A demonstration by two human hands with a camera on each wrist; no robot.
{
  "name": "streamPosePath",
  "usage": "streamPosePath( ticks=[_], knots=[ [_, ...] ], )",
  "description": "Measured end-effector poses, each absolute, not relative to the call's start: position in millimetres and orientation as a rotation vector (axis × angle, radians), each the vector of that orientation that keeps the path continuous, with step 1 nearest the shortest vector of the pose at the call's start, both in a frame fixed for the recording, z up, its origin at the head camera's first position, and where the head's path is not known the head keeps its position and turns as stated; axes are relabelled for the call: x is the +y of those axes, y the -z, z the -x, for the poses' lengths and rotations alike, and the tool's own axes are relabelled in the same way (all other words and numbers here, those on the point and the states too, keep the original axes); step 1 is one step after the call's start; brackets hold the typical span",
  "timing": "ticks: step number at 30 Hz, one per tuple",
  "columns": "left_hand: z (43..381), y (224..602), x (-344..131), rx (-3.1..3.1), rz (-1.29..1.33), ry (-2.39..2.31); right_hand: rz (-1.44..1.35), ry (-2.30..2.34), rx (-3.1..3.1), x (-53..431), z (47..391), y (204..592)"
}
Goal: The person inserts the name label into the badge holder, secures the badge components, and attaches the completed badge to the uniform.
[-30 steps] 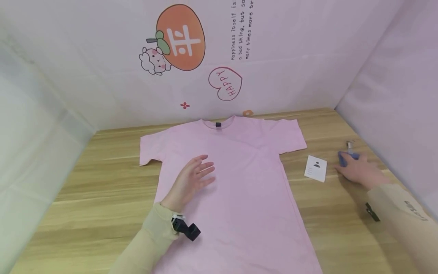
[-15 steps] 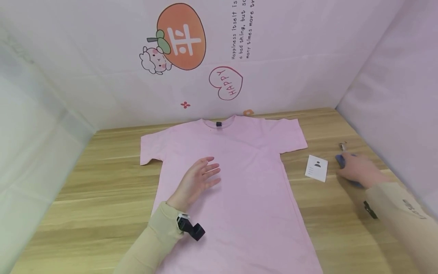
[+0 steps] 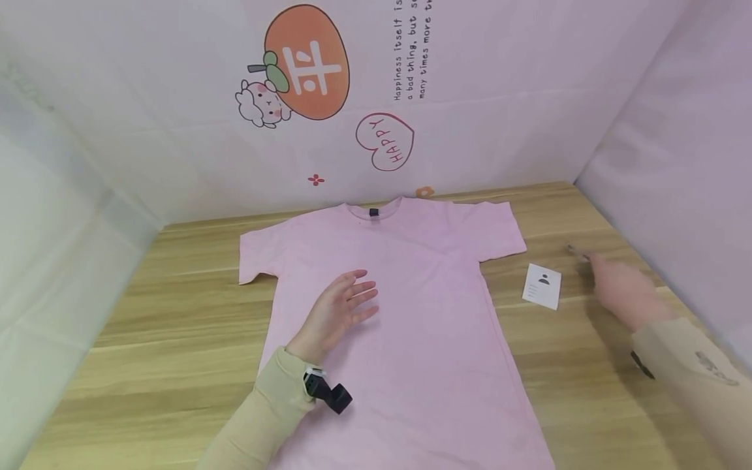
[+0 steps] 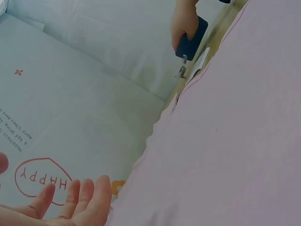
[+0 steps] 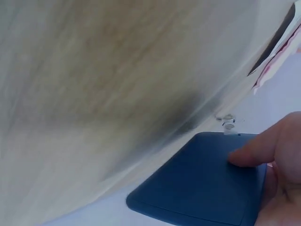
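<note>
My right hand (image 3: 628, 292), blurred in the head view, pinches a dark blue badge holder (image 5: 202, 181) between thumb and fingers. A small metal clip (image 3: 578, 251) sticks out from the holder's end. In the left wrist view the holder (image 4: 193, 42) hangs above the wooden table, clip downward in that picture. Beside it a white ID card (image 3: 542, 286) with a printed person figure lies flat on the wood. Over the chest of a pink T-shirt (image 3: 423, 313), my left hand (image 3: 337, 310) is held with relaxed, spread fingers and nothing in it.
The T-shirt lies spread on the wooden table (image 3: 176, 326), collar toward the back wall. White cloth walls (image 3: 499, 98) with printed cartoons and lettering enclose the back and both sides. Black wrist mounts (image 3: 329, 390) sit on the sleeves.
My right hand has lifted the badge holder off the table, and its clip has swung leftward toward the card. My left hand has shifted slightly right over the shirt.
</note>
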State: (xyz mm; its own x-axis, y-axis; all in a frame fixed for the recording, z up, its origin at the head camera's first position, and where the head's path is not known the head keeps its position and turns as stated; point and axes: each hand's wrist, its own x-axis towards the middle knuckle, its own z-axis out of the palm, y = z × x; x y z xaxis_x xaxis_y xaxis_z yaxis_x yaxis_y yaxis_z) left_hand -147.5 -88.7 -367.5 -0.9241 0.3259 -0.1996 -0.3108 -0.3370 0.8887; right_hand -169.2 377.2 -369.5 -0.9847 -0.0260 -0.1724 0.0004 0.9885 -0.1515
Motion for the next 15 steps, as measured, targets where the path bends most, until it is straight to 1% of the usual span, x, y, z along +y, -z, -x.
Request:
streamPosePath(
  ticks=[8,15],
  knots=[
    [148.2,367.4,-87.8,1.485,0.010,-2.292,0.134,0.209,3.111,360.4,163.1,359.7],
    [147.8,367.1,-85.4,1.479,0.024,-2.301,0.112,0.589,3.229,343.1,158.7,353.4]
  ],
)
